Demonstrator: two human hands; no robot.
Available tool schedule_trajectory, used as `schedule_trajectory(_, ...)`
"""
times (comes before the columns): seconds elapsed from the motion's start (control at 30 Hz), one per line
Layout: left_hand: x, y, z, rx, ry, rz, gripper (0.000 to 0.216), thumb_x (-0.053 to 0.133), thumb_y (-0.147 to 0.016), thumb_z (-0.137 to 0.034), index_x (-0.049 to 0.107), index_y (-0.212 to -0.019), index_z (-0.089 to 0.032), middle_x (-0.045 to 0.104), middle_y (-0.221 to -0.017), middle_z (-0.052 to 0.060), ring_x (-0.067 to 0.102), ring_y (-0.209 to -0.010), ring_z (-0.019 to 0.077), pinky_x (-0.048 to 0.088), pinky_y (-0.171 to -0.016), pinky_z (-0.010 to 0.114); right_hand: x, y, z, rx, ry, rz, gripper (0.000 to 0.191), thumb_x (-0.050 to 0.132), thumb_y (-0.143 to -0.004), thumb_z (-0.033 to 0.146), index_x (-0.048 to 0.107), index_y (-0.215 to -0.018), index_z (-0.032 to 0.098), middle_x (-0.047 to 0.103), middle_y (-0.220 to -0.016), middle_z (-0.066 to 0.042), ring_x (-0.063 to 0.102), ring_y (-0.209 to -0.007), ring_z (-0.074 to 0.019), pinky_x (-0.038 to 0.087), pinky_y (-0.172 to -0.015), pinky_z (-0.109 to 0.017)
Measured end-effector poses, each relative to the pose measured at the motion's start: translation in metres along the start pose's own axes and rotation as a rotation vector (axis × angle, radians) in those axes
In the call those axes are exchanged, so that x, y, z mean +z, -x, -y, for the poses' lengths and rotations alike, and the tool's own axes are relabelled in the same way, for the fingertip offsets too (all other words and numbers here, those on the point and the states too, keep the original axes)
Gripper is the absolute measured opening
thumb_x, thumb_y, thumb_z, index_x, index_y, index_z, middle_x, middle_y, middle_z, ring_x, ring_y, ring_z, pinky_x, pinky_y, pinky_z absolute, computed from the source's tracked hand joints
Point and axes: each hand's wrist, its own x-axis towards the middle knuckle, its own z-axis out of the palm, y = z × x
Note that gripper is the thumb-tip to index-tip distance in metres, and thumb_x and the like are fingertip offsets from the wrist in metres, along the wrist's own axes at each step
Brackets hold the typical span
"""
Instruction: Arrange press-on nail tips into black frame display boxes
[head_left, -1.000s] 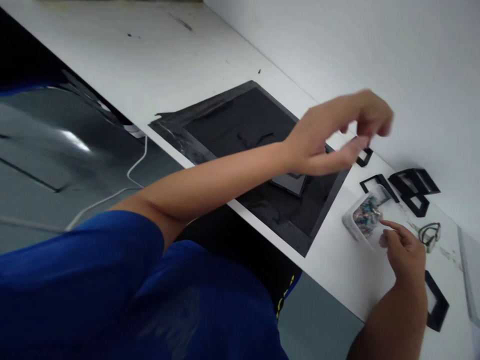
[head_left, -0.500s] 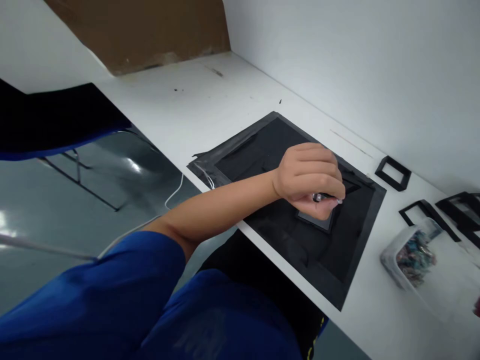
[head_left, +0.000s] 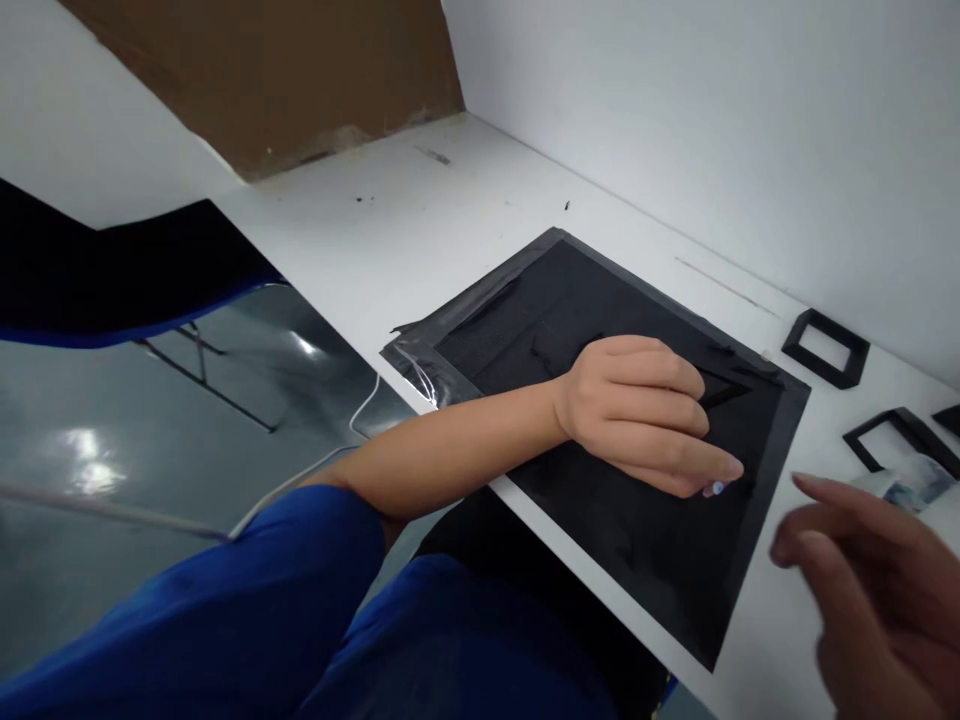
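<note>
Dim, diffuse light leaves white glare on the floor (head_left: 202, 470); detail looks soft

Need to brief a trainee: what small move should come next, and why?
Perhaps bring the right hand to the small item to help hold it: only the left hand pinches it, over the mat, and the right is near but not touching.

The mat (head_left: 551, 310) lies on the table (head_left: 480, 190), under the left hand (head_left: 637, 415). Right of the mat are one frame (head_left: 817, 369), a second frame (head_left: 916, 436), a tub (head_left: 926, 480) and the right hand (head_left: 874, 590); left, a chair (head_left: 142, 270).
</note>
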Motion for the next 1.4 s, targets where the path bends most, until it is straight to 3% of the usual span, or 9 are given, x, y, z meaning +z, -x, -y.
schedule_trajectory(0.2,0.004,0.004,-0.012,0.024,0.045,0.105,0.020,0.072,-0.084,-0.048,0.075,-0.073,-0.032,0.065,-0.063,-0.010,0.063,-0.061,0.0057,0.048,-0.055,0.021,0.040,0.010,0.001,-0.118,-0.184,0.035,0.046,0.077,-0.082,0.022,0.067,-0.127,0.023,0.065,-0.078,0.002,0.062,-0.065,-0.0123,0.053,-0.062,-0.028)
schedule_trajectory(0.47,0.012,0.011,-0.019,0.063,0.113,0.152,0.009,0.075,-0.084,-0.035,0.077,-0.080,-0.026,0.061,-0.062,-0.008,0.061,-0.061,0.0054,0.044,-0.052,0.022,0.044,0.012,0.005,-0.144,0.063,-0.153,0.033,0.080,-0.081,0.027,0.073,-0.113,0.026,0.062,-0.065,0.006,0.055,-0.052,-0.0084,0.048,-0.054,-0.024)
schedule_trajectory(0.63,0.012,0.016,-0.020,0.083,0.118,0.180,0.010,0.073,-0.086,-0.035,0.074,-0.078,-0.030,0.063,-0.065,-0.008,0.062,-0.061,0.0055,0.045,-0.053,0.022,0.039,0.007,0.008,-0.392,0.223,-0.125,0.067,0.081,-0.076,0.010,0.062,-0.138,0.028,0.064,-0.066,0.006,0.054,-0.048,-0.0087,0.052,-0.054,-0.025)
schedule_trajectory(0.8,0.010,0.016,-0.018,-0.150,0.333,0.671,0.021,0.059,-0.092,-0.053,0.074,-0.085,-0.040,0.065,-0.065,-0.009,0.056,-0.049,0.0056,0.038,-0.046,0.025,0.035,0.006,0.005,-0.507,0.225,-0.093,0.070,0.079,-0.076,0.007,0.059,-0.142,0.023,0.067,-0.067,0.004,0.057,-0.049,-0.0103,0.051,-0.051,-0.026)
schedule_trajectory(0.87,0.009,0.015,-0.017,-0.230,0.392,0.725,0.021,0.060,-0.090,-0.055,0.075,-0.087,-0.040,0.064,-0.064,-0.009,0.055,-0.049,0.0062,0.038,-0.045,0.026,0.033,0.008,0.003,-0.510,0.239,-0.088,0.074,0.079,-0.076,0.005,0.056,-0.144,0.021,0.068,-0.068,0.004,0.057,-0.050,-0.0106,0.052,-0.053,-0.026)
schedule_trajectory(1.0,0.011,0.019,-0.016,-0.256,0.390,0.666,0.031,0.061,-0.085,-0.067,0.075,-0.087,-0.040,0.062,-0.061,-0.009,0.054,-0.047,0.0065,0.036,-0.045,0.027,0.030,0.010,-0.001,-0.528,0.287,-0.090,0.080,0.077,-0.078,0.005,0.049,-0.150,0.021,0.073,-0.073,0.002,0.061,-0.051,-0.0121,0.055,-0.056,-0.027)
schedule_trajectory(1.13,0.014,0.031,-0.019,-0.174,0.316,0.466,0.022,0.065,-0.086,-0.060,0.074,-0.088,-0.040,0.063,-0.062,-0.011,0.054,-0.047,0.0038,0.036,-0.045,0.026,0.029,0.009,-0.003,-0.541,0.311,-0.063,0.079,0.076,-0.080,0.008,0.046,-0.153,0.020,0.075,-0.074,0.002,0.061,-0.049,-0.0110,0.055,-0.056,-0.025)
schedule_trajectory(1.27,0.015,0.033,-0.021,-0.119,0.225,0.377,0.025,0.066,-0.085,-0.061,0.074,-0.092,-0.039,0.062,-0.062,-0.010,0.057,-0.051,0.0041,0.039,-0.047,0.025,0.028,0.006,-0.003,-0.568,0.313,-0.050,0.077,0.075,-0.083,0.012,0.045,-0.153,0.023,0.073,-0.072,0.004,0.058,-0.046,-0.0101,0.054,-0.054,-0.023)
schedule_trajectory(1.4,0.016,0.022,-0.023,-0.069,0.183,0.150,0.026,0.072,-0.081,-0.058,0.074,-0.080,-0.032,0.059,-0.059,-0.009,0.053,-0.049,0.0046,0.039,-0.047,0.025,0.026,0.005,0.001,-0.523,0.242,0.049,0.069,0.068,-0.090,0.016,0.043,-0.153,0.026,0.073,-0.072,0.004,0.059,-0.046,-0.0106,0.052,-0.053,-0.023)
